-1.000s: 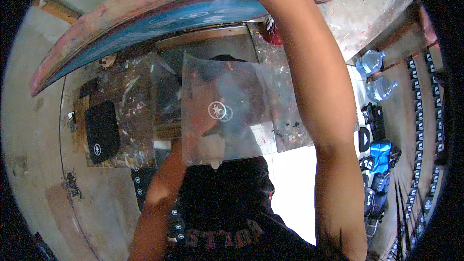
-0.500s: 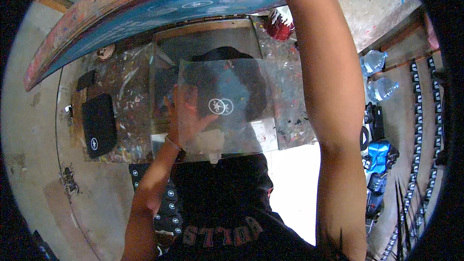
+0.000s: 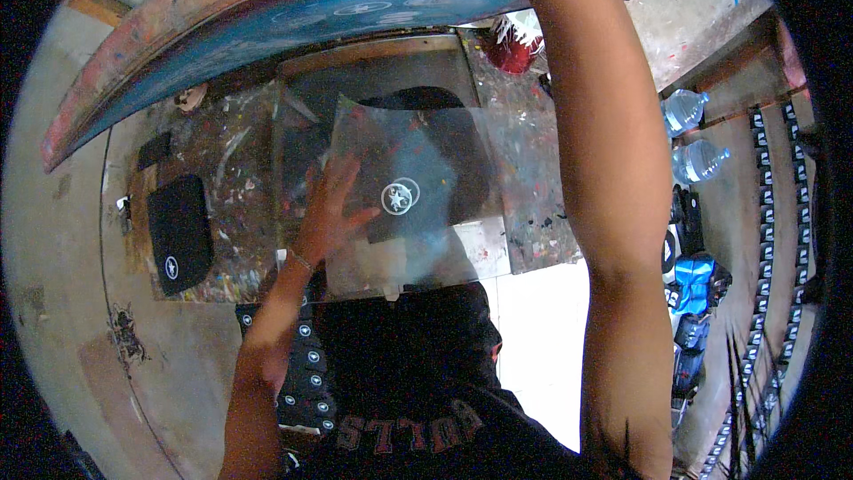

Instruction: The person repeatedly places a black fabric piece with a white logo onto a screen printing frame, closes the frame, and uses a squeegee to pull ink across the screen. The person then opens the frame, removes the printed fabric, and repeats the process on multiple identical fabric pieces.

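Note:
My left hand (image 3: 334,204) has its fingers spread at the left part of a translucent sheet (image 3: 426,151) bearing a white round star emblem (image 3: 399,197); whether it is under or on the sheet is hard to tell. A dark shape (image 3: 435,102) shows beneath the sheet, over the paint-spattered worktop (image 3: 244,213). My right forearm reaches up past the raised screen frame (image 3: 151,22), pink-edged with a blue mesh; the right hand is out of view beyond the top edge. A black piece with a white emblem (image 3: 178,227) lies to the left.
A red container with white drips (image 3: 514,46) stands behind the worktop. At the right are two water bottles (image 3: 693,163), a pile of blue and black items (image 3: 696,280) and long strips of small printed pieces (image 3: 760,213). Black printed pieces (image 3: 311,373) lie below the worktop's front edge.
My left hand has shifted up and left, its spread fingers showing at the sheet. My right arm has moved rightward. The screen frame and sheet sit slightly further left in the view.

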The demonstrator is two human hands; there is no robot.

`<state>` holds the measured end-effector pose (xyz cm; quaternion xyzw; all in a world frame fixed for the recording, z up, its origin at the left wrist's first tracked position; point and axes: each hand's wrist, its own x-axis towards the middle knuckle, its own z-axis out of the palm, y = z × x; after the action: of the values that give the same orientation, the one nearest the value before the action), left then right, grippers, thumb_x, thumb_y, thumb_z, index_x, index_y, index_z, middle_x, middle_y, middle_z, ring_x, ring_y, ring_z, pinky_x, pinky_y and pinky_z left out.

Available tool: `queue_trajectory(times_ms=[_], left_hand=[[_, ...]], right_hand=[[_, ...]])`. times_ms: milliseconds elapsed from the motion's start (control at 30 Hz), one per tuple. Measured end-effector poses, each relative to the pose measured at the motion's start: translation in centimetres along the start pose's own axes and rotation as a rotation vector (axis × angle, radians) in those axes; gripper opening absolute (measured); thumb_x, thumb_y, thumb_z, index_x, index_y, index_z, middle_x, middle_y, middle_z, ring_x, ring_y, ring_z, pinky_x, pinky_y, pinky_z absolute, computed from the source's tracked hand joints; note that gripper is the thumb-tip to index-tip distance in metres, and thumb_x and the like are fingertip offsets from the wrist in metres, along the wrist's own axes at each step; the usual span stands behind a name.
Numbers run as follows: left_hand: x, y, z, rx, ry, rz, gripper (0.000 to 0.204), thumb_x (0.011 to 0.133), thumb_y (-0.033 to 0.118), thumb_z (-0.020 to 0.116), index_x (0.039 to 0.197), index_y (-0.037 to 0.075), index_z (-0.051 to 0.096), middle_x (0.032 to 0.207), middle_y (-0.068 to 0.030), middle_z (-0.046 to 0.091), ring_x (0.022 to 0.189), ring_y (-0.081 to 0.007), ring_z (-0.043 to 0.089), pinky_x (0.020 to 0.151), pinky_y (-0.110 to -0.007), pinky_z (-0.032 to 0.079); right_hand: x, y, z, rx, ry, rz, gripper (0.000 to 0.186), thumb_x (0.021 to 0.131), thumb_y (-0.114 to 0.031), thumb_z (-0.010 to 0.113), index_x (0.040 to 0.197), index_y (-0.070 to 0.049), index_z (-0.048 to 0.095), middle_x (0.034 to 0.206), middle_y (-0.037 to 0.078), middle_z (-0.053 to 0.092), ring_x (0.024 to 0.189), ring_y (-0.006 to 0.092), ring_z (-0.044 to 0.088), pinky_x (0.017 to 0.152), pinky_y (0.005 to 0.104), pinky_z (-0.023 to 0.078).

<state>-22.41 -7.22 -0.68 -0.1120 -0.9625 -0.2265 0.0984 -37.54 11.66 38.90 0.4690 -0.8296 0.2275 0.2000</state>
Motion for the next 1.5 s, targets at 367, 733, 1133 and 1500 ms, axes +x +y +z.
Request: queue_trajectory(times_ms=[367,733,1133,1500], left_hand=[[-1.7,0.4,-1.1,0.044,-0.038,-0.007,0.084,0.084,0.055,0.078,0.153,0.016,0.050,0.169,-0.0056,0.031,0.158,-0.0347,0.020,0.124,-0.067,0.008],[-2.6,0.8,-1.2,0.181,-0.086,0.021,0.083,0.087,0.056,0.074,0.154,0.014,0.048,0.165,-0.0026,0.039,0.159,-0.0303,0.019,0.126,-0.065,0.004],[-2.8,1.2,-1.6,0.214,-0.067,0.060,0.083,0.092,0.058,0.067,0.157,0.013,0.043,0.166,-0.0040,0.038,0.157,-0.0328,0.022,0.125,-0.065,0.003],[-2.7,1.1,-1.8,0.210,-0.126,0.051,0.080,0.094,0.056,0.064,0.157,0.011,0.043,0.166,-0.0042,0.037,0.157,-0.0340,0.022,0.124,-0.067,0.002]], right_hand=[[0.7,-0.1,-0.2,-0.023,-0.086,0.001,0.062,0.095,-0.045,0.052,0.083,0.013,0.070,0.085,0.040,0.066,0.089,0.0535,0.067,0.089,0.0526,0.053],[0.9,0.2,0.1,-0.062,-0.081,-0.068,0.050,0.097,-0.042,0.050,0.089,0.002,0.073,0.087,0.036,0.067,0.090,0.0531,0.066,0.088,0.0529,0.052],[1.2,2.0,1.0,-0.364,-0.018,-0.426,0.030,0.096,-0.028,0.051,0.112,-0.012,0.071,0.087,0.033,0.067,0.088,0.0503,0.068,0.080,0.0570,0.053],[1.6,2.7,2.0,-0.435,0.074,-0.437,0.030,0.095,-0.028,0.051,0.111,-0.012,0.071,0.086,0.031,0.067,0.086,0.0493,0.069,0.077,0.0561,0.053]])
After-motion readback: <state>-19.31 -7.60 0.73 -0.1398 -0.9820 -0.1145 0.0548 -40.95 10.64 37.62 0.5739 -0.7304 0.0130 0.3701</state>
